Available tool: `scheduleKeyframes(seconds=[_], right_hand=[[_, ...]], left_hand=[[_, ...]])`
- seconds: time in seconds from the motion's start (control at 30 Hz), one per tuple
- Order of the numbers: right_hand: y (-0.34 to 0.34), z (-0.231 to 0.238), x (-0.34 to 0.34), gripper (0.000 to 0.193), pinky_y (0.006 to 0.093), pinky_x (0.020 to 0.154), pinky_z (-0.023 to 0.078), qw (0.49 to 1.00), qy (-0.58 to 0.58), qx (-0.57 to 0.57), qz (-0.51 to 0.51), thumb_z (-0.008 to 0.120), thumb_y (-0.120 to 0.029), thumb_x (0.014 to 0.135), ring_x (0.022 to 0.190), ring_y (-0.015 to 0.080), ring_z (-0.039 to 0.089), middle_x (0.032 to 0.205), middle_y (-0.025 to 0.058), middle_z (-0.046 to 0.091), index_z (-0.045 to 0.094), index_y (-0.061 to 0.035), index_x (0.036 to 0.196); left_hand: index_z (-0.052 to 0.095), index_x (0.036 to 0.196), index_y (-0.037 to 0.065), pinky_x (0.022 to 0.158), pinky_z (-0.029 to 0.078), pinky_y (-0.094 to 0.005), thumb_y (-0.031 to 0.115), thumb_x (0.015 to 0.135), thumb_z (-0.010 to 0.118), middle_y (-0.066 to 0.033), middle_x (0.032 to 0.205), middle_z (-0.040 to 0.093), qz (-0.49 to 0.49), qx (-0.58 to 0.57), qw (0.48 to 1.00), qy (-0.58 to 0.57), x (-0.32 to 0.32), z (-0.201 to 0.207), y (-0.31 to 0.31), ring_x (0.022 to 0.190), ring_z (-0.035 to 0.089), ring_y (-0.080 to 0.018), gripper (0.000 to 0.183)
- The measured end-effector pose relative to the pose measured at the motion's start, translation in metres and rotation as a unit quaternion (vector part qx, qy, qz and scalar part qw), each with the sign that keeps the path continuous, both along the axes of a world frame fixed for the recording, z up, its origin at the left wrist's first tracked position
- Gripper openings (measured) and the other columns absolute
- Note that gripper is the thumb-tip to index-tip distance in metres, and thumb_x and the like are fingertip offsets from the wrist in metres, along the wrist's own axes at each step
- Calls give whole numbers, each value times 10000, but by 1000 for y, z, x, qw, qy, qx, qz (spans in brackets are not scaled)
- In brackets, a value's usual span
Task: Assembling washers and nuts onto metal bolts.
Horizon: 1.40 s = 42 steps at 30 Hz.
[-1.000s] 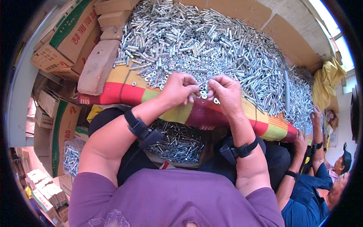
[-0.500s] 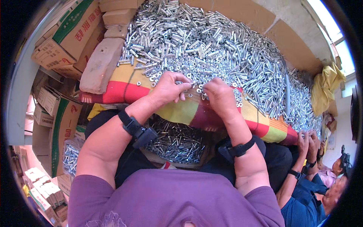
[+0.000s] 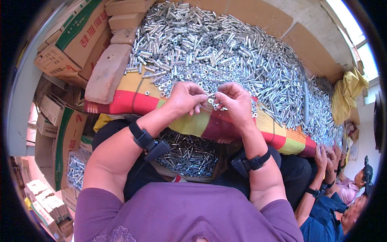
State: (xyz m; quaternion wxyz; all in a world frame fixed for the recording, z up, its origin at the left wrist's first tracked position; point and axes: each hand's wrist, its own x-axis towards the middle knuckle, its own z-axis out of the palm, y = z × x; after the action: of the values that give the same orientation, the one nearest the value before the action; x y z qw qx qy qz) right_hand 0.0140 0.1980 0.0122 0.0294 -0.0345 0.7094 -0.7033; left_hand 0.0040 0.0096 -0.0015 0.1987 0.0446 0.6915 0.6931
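Mid-assembly: left hand (image 3: 186,98) and right hand (image 3: 236,101) pinched shut on small metal parts (image 3: 212,101) above the heap (image 3: 225,52); next, likely careful alignment.

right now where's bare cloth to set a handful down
Bare striped cloth lies left of the left hand, between the brick and the pile of metal sleeves. Past the right hand, the pile is crowded.
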Motion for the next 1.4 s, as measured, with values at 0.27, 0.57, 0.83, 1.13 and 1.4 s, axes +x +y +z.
scheduleKeyframes(seconds=[0.27,0.57,0.83,1.13,1.4], right_hand=[[7,-5,3,171,205,603,500,989,133,56,22,646,28,791,657,93,609,775,60,641,706,4,950],[12,0,7,55,210,535,413,995,86,59,7,678,-48,808,602,64,526,687,28,609,690,5,817],[-1,-2,-14,458,305,752,445,997,53,-17,-60,499,-390,946,833,158,568,891,113,624,600,54,988],[-22,44,41,529,369,1103,275,972,207,-77,79,462,-342,970,1308,256,384,1356,178,448,430,61,1311],[134,34,31,759,440,927,421,701,60,665,-252,837,-269,614,1083,383,505,1131,220,531,471,-7,1225]], left_hand=[[625,859,-23,339,371,-177,96,881,609,-59,708,637,-49,77,992,-87,-6,-4,5,457,519,-50,121],[619,842,-12,324,340,-159,111,889,604,-55,683,626,-109,92,976,-167,-15,6,5,429,479,-36,132],[640,846,-6,331,407,-198,58,851,627,-61,686,646,-87,-29,995,40,11,22,29,430,571,-86,66],[654,882,8,356,399,-177,120,881,614,-40,696,650,43,48,998,8,-15,9,-14,442,539,-62,119],[667,877,8,380,406,-201,138,825,672,-31,721,656,-168,-148,973,-57,7,38,-56,528,616,-84,140]])
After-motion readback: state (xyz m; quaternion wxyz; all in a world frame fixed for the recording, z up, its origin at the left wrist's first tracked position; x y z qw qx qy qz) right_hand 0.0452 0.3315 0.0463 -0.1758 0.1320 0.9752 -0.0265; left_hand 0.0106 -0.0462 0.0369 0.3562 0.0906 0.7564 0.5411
